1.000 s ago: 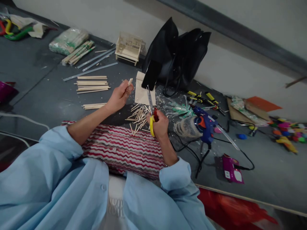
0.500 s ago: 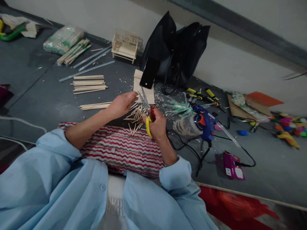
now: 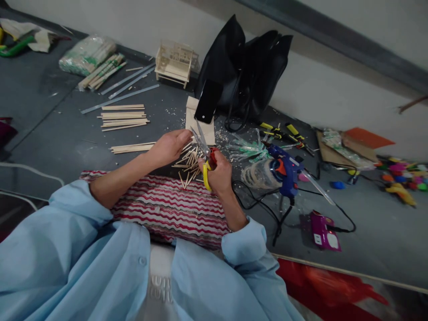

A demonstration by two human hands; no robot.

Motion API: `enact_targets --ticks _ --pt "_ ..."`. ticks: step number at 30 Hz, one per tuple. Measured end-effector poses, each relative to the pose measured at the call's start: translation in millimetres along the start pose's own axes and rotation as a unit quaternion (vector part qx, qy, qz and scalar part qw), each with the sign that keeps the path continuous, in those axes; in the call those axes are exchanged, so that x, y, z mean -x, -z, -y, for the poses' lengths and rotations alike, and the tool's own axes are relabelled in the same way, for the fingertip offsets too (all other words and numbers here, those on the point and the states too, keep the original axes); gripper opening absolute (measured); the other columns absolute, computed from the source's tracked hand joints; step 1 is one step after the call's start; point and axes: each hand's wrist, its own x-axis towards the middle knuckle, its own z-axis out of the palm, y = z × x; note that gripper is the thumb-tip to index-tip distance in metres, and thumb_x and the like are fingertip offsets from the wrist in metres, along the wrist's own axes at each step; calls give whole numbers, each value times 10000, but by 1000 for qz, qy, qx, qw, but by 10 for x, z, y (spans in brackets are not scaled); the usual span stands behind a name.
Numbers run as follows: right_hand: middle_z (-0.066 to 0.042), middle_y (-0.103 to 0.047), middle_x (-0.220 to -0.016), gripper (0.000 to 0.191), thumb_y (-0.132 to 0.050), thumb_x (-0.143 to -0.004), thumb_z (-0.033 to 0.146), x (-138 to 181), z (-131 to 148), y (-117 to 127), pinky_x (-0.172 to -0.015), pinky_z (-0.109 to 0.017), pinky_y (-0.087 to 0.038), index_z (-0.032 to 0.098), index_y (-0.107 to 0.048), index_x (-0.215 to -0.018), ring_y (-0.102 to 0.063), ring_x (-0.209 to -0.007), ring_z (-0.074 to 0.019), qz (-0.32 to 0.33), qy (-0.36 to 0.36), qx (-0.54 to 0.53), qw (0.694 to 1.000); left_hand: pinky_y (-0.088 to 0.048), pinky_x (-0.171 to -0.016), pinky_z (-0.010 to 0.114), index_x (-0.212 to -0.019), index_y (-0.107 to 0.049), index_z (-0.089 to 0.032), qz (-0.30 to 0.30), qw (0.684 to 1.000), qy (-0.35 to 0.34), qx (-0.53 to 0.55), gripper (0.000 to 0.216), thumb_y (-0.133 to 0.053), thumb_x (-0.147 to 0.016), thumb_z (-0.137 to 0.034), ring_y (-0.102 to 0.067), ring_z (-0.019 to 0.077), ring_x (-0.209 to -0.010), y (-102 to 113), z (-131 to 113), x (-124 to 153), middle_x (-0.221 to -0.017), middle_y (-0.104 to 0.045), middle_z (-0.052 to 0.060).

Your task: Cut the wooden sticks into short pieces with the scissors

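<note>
My right hand (image 3: pixel 221 173) grips a pair of scissors (image 3: pixel 202 141) with yellow and red handles. The blades stand apart, pointing up and away from me. Close to the left of the blades, my left hand (image 3: pixel 171 146) is closed in a pinch, seemingly on a thin wooden stick, mostly hidden by the fingers. Below and between both hands lies a pile of short cut sticks (image 3: pixel 191 161). Longer wooden sticks (image 3: pixel 132 147) lie under and beside my left wrist, and more bundles (image 3: pixel 123 120) are laid out farther back.
A phone (image 3: pixel 208 101) leans against a black bag (image 3: pixel 240 71). Behind the sticks stands a small wooden model (image 3: pixel 174 64). A blue glue gun (image 3: pixel 286 171) with cables rests on a plastic jar (image 3: pixel 259 174) at right. Striped cloth (image 3: pixel 170 209) covers the near edge.
Both hands stay almost in place. The scissor blades remain apart beside my left fingertips, and the view shifts very slightly.
</note>
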Motion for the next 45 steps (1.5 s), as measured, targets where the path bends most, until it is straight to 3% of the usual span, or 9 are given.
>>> enact_targets --ticks 14,20,28,33,45 --pt "-8 -563 -767 179 -595 -775 360 6 -16 -8 -659 -284 -401 214 -536 -862 -488 -698 -165 13 -7 0 1000 -431 -648 254 -968 -527 -173 23 1000 -4 -6 172 -388 -894 -105 -597 166 -736 -62 -38 34 -817 -625 52" --pt "-2 -577 -750 136 -545 -748 256 15 -72 -31 -631 -279 -405 225 -526 -878 -510 -673 -168 33 -9 -11 999 -420 -645 253 -937 -526 -170 34 999 -4 -11 140 -403 -898 -116 -595 168 -732 -23 -61 26 -808 -624 56" --pt "9 -589 -693 171 -544 -671 195 45 -67 -36 -587 -271 -383 220 -513 -837 -499 -598 -155 48 -16 -2 999 -412 -640 247 -941 -529 -167 11 1000 -24 -13 132 -398 -937 -160 -590 160 -718 -29 -41 54 -789 -620 49" --pt "14 -606 -709 174 -520 -663 175 55 -58 -54 -586 -255 -388 219 -505 -831 -491 -587 -134 35 -23 -13 999 -436 -683 246 -1030 -550 -157 -46 998 -6 30 174 -409 -972 -241 -611 156 -770 -13 -85 66 -870 -649 61" --pt "9 -594 -731 238 -526 -681 205 47 -67 -63 -618 -274 -409 215 -533 -919 -494 -612 -146 56 -30 -14 998 -466 -680 226 -905 -625 -158 -78 994 -5 75 227 -436 -952 -273 -648 130 -747 -19 -76 83 -803 -683 38"
